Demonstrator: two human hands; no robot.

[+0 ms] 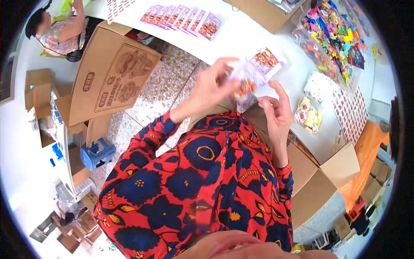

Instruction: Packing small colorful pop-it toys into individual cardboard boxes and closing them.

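Note:
My left hand (210, 87) is closed around a small clear packet (245, 89) with colourful printing, gripping its left side above the table's near edge. The packet is slightly blurred, and my fingers hide part of it. To its right is my right hand (279, 113), its fingers bent and the raised index fingertip apart from the thumb. The thumb comes close to the packet's edge; I cannot tell whether they touch. Just beyond the packet, a purple-and-white printed card (265, 60) lies on the white table (235, 32).
A row of overlapping purple packs (185, 20) lies at the far side. At right stand a clear bin of colourful small pieces (334, 32), a white bundle (320, 87) and a printed sheet (351, 110). Cardboard boxes (113, 77) flank me; another person (62, 34) is at far left.

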